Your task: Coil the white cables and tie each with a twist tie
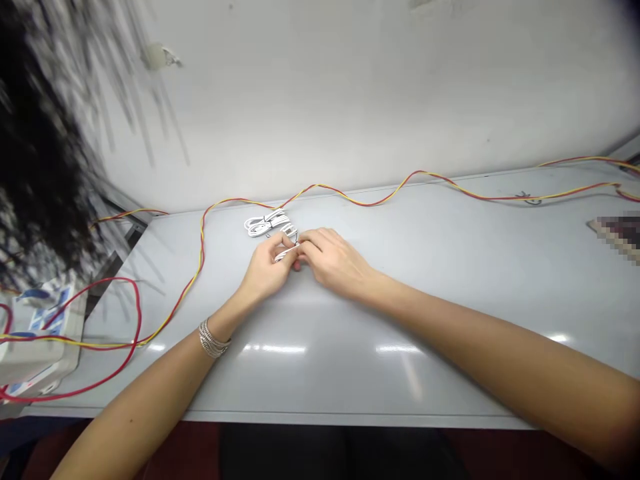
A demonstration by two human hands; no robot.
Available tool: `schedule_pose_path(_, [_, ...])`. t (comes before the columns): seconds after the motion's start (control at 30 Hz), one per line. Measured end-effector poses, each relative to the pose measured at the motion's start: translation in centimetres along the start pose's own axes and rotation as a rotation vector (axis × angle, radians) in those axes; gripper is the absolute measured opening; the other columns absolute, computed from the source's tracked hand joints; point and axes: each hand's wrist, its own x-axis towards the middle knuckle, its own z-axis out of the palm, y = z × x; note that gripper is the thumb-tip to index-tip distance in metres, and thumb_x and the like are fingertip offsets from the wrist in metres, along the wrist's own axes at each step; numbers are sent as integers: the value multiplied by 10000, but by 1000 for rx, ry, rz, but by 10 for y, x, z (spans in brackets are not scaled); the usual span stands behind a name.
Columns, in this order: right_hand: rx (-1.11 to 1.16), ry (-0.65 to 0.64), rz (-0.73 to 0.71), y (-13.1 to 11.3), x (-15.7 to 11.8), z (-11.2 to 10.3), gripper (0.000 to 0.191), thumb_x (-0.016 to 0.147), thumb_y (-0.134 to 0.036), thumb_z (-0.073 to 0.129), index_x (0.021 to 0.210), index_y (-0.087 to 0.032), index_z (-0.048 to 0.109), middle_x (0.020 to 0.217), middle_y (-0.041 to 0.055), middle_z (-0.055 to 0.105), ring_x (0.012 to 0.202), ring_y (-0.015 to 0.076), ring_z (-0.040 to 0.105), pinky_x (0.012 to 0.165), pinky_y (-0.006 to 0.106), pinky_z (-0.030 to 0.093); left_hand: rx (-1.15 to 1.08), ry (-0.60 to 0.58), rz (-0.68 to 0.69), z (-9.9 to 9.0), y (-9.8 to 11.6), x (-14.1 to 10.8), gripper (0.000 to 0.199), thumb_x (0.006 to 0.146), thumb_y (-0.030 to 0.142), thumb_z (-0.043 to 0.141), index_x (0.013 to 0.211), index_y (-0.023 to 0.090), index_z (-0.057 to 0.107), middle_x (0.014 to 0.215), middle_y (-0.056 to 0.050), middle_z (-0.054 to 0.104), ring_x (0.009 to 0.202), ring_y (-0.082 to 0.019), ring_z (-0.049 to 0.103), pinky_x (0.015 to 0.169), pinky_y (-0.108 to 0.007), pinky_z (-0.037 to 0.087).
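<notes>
My left hand [269,267] is closed on a small white cable bundle [286,253], part of which shows between thumb and fingers. Right against it, my right hand [334,259] has its fingers pinched together at the bundle's right end. A thin black tie [296,238] sticks up between the two hands. Just beyond them a coiled white cable [266,223], bound with a dark tie, lies on the grey table [320,360]. Whether the held bundle joins that coil is hidden by my fingers.
A twisted red and yellow wire [370,203] runs along the back of the table and down its left side. At left stand a white device [65,340] and a looped red cable [139,313]. Blurred dark hair [45,147] fills the upper left. A white wall [320,100] rises behind.
</notes>
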Motion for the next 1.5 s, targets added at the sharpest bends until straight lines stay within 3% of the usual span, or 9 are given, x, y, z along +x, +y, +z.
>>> schedule_pose_path(0.17, [189,-8,65,6,-2,3,204,978,-125,456,892,-127,641,901,118,664,871,218,574,838,353,484,-52,-53,-40,-4,-2,2,167,825,305,615,773,187,507,589,33,584,455,-69,456,450,-198,345])
schedule_pose_path(0.33, [545,30,287,9,0,-2,126,925,-159,564,873,-149,679,882,73,703,822,172,625,781,296,476,-77,-80,-24,-6,-1,2,228,854,365,628,768,186,515,565,24,576,402,-68,427,406,-201,313])
schedule_pose_path(0.47, [815,-37,487,15,3,-3,145,889,-238,605,834,-163,716,810,30,722,713,136,602,683,262,438,-46,-102,30,-8,-2,1,274,877,417,638,777,183,537,589,3,592,413,-77,458,410,-204,350])
schedule_pose_path(0.67, [1019,-129,549,21,5,0,218,845,-340,629,813,-136,701,718,19,673,636,121,535,609,250,411,-47,-94,83,-11,-4,1,249,843,392,696,796,178,577,624,-9,620,451,-98,540,399,-196,393])
schedule_pose_path(1.07, [1039,-197,534,27,6,-4,185,845,-307,592,829,-139,670,688,7,631,631,121,529,600,249,408,-104,-133,88,-10,5,2,290,743,372,789,834,146,631,655,-22,668,512,-145,644,516,-262,562])
schedule_pose_path(1.37, [918,-261,428,27,7,-8,135,872,-220,524,836,-152,635,701,-13,595,629,107,491,609,238,382,-96,-139,80,-14,3,4,217,711,304,796,785,141,673,605,-17,666,505,-148,648,520,-253,568])
schedule_pose_path(1.5, [970,-252,433,27,6,-5,126,871,-236,543,833,-154,631,731,-1,623,664,117,523,629,241,406,-97,-150,90,-15,4,4,201,701,294,798,750,141,676,602,-16,663,490,-145,640,491,-248,555])
